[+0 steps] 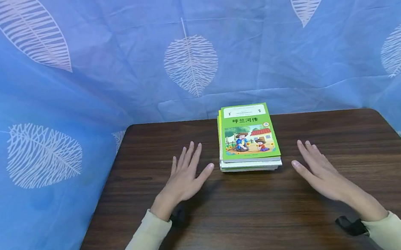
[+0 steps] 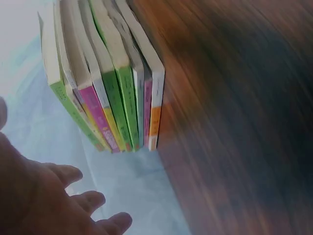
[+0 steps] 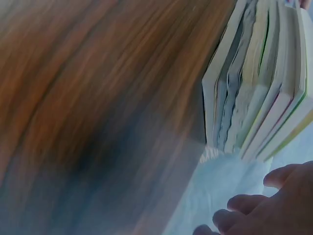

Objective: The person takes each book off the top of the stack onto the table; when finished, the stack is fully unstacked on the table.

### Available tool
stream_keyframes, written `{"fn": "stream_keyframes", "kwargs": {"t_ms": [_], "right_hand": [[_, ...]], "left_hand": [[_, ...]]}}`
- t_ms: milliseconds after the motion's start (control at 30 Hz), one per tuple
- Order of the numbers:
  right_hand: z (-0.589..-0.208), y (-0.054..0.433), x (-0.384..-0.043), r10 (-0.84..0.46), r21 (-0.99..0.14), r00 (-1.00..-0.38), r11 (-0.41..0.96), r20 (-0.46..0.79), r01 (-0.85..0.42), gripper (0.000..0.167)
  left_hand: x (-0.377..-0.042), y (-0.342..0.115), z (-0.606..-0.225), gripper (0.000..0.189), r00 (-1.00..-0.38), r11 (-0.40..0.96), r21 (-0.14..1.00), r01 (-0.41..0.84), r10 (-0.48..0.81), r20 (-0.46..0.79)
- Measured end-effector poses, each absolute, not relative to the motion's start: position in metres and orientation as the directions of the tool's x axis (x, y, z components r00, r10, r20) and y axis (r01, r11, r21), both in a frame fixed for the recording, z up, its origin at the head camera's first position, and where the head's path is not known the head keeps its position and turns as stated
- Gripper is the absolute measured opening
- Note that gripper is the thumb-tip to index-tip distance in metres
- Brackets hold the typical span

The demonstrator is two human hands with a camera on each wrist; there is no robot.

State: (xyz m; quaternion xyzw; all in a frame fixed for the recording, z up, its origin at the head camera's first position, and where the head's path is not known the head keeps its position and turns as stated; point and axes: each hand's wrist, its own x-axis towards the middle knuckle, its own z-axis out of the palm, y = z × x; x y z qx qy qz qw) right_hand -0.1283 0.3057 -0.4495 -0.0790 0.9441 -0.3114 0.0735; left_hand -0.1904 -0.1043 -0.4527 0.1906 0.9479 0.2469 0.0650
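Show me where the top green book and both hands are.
Top green book (image 1: 248,133), head view, middle of its cover.
Left hand (image 1: 183,180), head view, back of the hand.
Right hand (image 1: 322,175), head view, middle of the hand.

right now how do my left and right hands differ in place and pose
The left hand is on the spine side of the book stack, the right hand on the page-edge side. The left hand's fingers spread apart; the right hand's look closer together. Both hold nothing and don't touch the stack.
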Motion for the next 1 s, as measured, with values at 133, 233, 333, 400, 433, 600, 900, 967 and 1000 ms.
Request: {"fn": "stream_keyframes", "kwargs": {"t_ms": [133, 233, 333, 400, 433, 600, 900, 967, 1000], "right_hand": [[-0.451, 0.296, -0.138, -0.244, -0.725, -0.959, 0.685, -0.140, -0.068, 0.076], [-0.453, 0.287, -0.145, -0.276, -0.786, -0.946, 0.617, -0.170, -0.039, 0.073], [-0.455, 0.277, -0.152, -0.289, -0.820, -0.938, 0.572, -0.191, -0.010, 0.073], [-0.456, 0.271, -0.157, -0.282, -0.835, -0.938, 0.549, -0.200, 0.013, 0.075], [-0.456, 0.269, -0.160, -0.277, -0.843, -0.940, 0.537, -0.201, 0.023, 0.075], [-0.458, 0.259, -0.169, -0.265, -0.934, -0.944, 0.343, -0.199, 0.100, 0.075], [-0.482, 0.247, -0.180, -0.226, -0.987, -0.960, 0.045, -0.162, 0.156, 0.070], [-0.485, 0.244, -0.182, -0.215, -0.988, -0.965, 0.027, -0.153, 0.150, 0.067], [-0.486, 0.243, -0.183, -0.210, -0.988, -0.966, 0.025, -0.154, 0.152, 0.067]], "left_hand": [[-0.196, -0.098, -0.456, 0.084, -0.915, 0.696, 0.667, 0.265, 0.400, -0.054], [-0.201, -0.091, -0.458, 0.085, -0.913, 0.586, 0.788, 0.189, 0.401, -0.079], [-0.206, -0.082, -0.460, 0.089, -0.914, 0.483, 0.870, 0.099, 0.389, -0.112], [-0.209, -0.075, -0.461, 0.091, -0.916, 0.427, 0.903, 0.046, 0.379, -0.132], [-0.210, -0.071, -0.461, 0.092, -0.916, 0.394, 0.919, 0.013, 0.374, -0.148], [-0.216, -0.053, -0.461, 0.090, -0.906, 0.260, 0.959, -0.113, 0.368, -0.207], [-0.224, -0.024, -0.472, 0.100, -0.916, 0.200, 0.972, -0.122, 0.355, -0.188], [-0.224, -0.020, -0.472, 0.100, -0.925, 0.212, 0.972, -0.102, 0.340, -0.171], [-0.224, -0.019, -0.472, 0.100, -0.927, 0.213, 0.972, -0.095, 0.337, -0.165]]}}
